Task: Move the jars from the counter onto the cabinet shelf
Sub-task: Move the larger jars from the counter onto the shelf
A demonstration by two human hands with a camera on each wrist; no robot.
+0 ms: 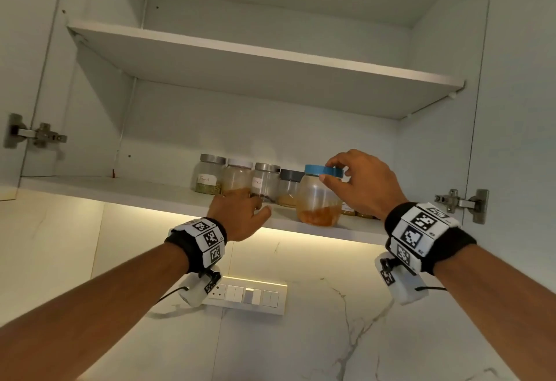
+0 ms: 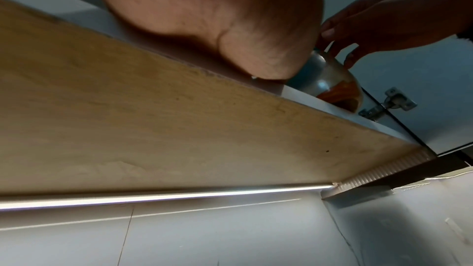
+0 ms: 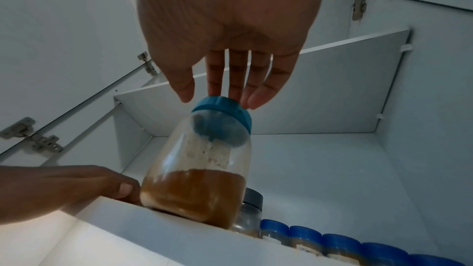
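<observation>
A clear jar (image 1: 319,200) (image 3: 199,179) (image 2: 330,80) with a blue lid (image 1: 323,170) (image 3: 222,112) and orange-brown contents stands upright near the front edge of the lower cabinet shelf (image 1: 120,191) (image 3: 153,230). My right hand (image 1: 329,173) (image 3: 213,99) (image 2: 340,48) hovers over the lid. Its nearly straight fingertips touch the rim and the thumb sits just off it. My left hand (image 1: 240,209) (image 3: 76,185) (image 2: 217,17) rests on the shelf's front edge left of the jar, thumb beside its base and fingers mostly hidden.
Several other jars (image 1: 237,177) line the shelf behind, with small blue-lidded jars (image 3: 304,236) to the right. The upper shelf (image 1: 270,64) holds nothing visible. Both doors stand open on hinges (image 1: 460,203). A lit strip and switch panel (image 1: 246,293) lie below.
</observation>
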